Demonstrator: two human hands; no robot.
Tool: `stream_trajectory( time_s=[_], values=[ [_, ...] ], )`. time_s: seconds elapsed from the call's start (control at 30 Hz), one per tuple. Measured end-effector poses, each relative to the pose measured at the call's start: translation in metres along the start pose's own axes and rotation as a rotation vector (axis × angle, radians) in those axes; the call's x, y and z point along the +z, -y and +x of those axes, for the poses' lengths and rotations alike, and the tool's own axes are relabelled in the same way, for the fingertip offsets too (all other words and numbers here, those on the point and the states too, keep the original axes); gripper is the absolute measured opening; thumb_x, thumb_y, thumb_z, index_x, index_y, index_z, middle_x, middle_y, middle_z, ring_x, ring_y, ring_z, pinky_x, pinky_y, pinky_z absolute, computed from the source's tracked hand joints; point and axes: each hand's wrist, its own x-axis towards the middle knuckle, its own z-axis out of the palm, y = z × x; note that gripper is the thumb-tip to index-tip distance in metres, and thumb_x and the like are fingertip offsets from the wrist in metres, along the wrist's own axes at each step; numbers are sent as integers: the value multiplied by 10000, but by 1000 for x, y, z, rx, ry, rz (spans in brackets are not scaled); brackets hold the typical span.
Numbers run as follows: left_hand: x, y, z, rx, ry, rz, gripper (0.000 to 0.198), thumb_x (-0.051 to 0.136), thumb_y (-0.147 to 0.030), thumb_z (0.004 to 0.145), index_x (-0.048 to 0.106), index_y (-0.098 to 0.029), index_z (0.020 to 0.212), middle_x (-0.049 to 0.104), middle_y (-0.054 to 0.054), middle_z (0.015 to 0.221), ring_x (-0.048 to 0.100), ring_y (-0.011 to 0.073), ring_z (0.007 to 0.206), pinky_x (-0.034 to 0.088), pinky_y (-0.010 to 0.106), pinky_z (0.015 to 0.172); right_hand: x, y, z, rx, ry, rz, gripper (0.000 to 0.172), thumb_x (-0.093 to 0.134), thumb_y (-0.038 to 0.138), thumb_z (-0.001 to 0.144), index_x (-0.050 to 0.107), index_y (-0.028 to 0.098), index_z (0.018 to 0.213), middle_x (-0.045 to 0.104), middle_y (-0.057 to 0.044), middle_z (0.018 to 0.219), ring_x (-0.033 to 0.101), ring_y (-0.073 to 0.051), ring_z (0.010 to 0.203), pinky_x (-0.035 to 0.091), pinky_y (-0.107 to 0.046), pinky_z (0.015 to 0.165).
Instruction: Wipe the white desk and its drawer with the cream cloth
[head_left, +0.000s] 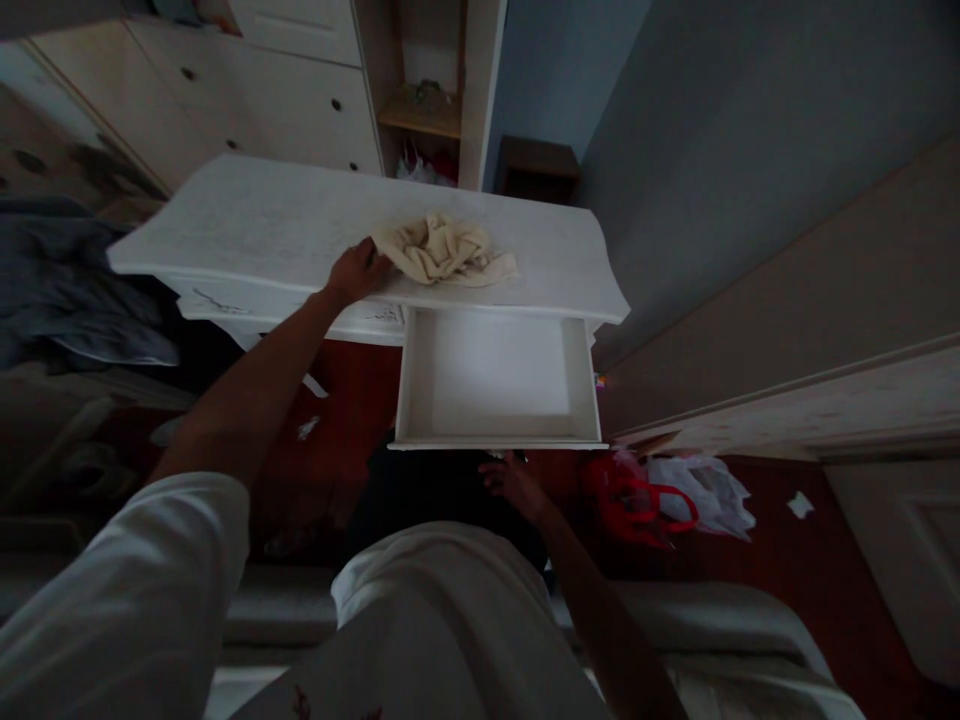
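Observation:
A crumpled cream cloth [442, 250] lies on top of a white dresser [285, 215]. My left hand [360, 270] is at the cloth's left end, fingers closed on its edge near the dresser's front. Below the cloth, a white drawer [495, 370] is pulled out toward my body, and its inside shows bare. My right hand [514, 482] is just under the middle of the drawer front, fingers loosely bent and apart. A small pale bit shows by its fingertips, too dim to make out.
Red bag [626, 500] and white plastic bag [709, 495] lie on the dark red floor at right. Grey clothing [67, 290] is heaped at left. A white cabinet [277, 100] stands behind the dresser, a grey wall [750, 150] to the right. A pale seat edge [720, 620] is behind me.

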Motion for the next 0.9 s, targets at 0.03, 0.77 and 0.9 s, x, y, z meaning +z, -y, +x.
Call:
stream_trajectory(
  time_s=[0.03,0.77,0.9],
  values=[
    [1,-1,-2,-33,-5,20,564,346,-563,941,535,-155,1281,682,153,1102,630,284,1050,485,439,904,2,-1,0,-22,-11,-1,553,754,677,643,666,207,921,765,-55,820,638,-147,604,425,-244,534],
    [13,-13,-13,-18,-156,52,468,360,-524,931,598,-183,1145,684,140,1044,607,301,994,450,447,908,47,21,6,-420,-290,-37,423,763,629,684,683,218,744,696,-31,775,499,-129,552,393,-299,542],
    [13,-14,-14,-26,-154,88,467,345,-503,940,601,-166,1139,679,155,1049,609,309,992,452,452,904,51,34,23,-454,-286,-19,386,752,601,719,686,224,764,684,-24,760,503,-131,567,388,-295,542]
  ],
)
